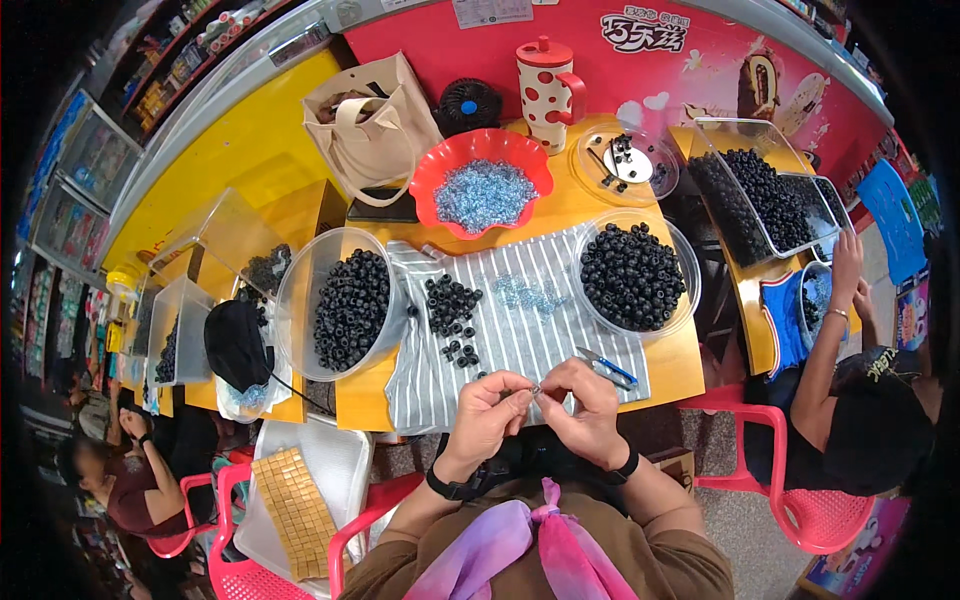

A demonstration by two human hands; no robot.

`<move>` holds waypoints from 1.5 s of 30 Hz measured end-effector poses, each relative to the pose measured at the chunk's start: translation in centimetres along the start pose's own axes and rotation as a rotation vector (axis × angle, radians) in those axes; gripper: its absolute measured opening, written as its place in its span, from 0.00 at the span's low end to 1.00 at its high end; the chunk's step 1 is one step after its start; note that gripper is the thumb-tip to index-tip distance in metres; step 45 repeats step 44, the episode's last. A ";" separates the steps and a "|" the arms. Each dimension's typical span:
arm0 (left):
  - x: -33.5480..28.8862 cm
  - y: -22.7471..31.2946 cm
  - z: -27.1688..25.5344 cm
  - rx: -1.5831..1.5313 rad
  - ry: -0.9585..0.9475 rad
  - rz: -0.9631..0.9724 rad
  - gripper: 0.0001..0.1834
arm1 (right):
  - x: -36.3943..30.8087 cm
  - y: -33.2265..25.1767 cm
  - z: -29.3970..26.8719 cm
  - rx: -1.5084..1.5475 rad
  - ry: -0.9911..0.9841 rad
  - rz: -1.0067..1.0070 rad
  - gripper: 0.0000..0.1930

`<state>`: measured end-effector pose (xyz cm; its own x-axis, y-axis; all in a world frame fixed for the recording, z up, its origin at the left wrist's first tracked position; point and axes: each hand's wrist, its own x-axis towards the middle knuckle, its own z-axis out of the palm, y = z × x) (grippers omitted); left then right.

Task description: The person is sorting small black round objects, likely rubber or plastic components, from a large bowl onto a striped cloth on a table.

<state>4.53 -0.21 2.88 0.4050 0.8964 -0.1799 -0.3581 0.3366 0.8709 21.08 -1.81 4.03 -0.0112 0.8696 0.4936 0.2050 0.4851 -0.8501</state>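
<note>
My left hand (490, 418) and my right hand (582, 412) meet at the table's near edge. Thumbs and forefingers of both are pinched around something tiny, too small to name. Just beyond my right hand lies a pair of snips (612, 371) with blue handles. Loose black beads (452, 306) are scattered on a grey-and-white striped cloth (540, 345), beside a small heap of pale blue clear beads (528, 295). Black beads fill a clear tub (284, 305) on the left and a round clear tub (588, 318) on the right.
At the back are a red scalloped bowl (424, 178) of pale blue pieces, a beige bag (385, 135), a small black fan (468, 104), a spotted tumbler (542, 95) and a clear dish (590, 180). People work at both sides; bead bins (772, 246) stand on the right table.
</note>
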 end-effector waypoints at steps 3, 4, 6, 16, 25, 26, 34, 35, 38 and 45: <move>0.2 0.0 -0.1 -0.047 -0.009 -0.007 0.05 | -0.2 -0.4 0.6 0.010 0.064 0.006 0.10; 0.1 0.0 -0.1 -0.051 -0.001 -0.003 0.05 | -0.3 -0.5 0.9 -0.005 0.096 0.019 0.09; 0.2 -0.1 0.0 -0.056 0.009 0.005 0.05 | -0.6 -0.2 1.4 -0.084 0.124 -0.024 0.09; 0.1 0.3 0.2 -0.045 0.004 0.046 0.05 | -0.2 0.4 1.7 -0.354 0.145 -0.262 0.11; -0.4 0.7 0.7 0.049 0.062 0.078 0.05 | 0.1 0.0 1.2 -0.532 0.056 -0.371 0.11; -0.4 0.7 0.7 0.057 0.072 0.092 0.05 | 0.1 -0.1 1.2 -0.532 0.056 -0.371 0.11; -0.2 0.7 0.3 -0.136 -0.012 -0.030 0.05 | 0.3 -0.5 1.1 -0.336 0.113 -0.300 0.12; -0.2 0.8 0.3 -0.170 -0.024 -0.046 0.05 | 0.2 -0.4 1.1 -0.336 0.113 -0.299 0.12; -0.3 0.9 0.3 -0.176 -0.029 -0.056 0.06 | 0.0 -0.1 1.0 -0.329 0.107 -0.287 0.13; -0.3 0.9 0.3 -0.123 -0.021 -0.034 0.07 | -0.2 -0.1 1.0 -0.565 0.072 -0.389 0.13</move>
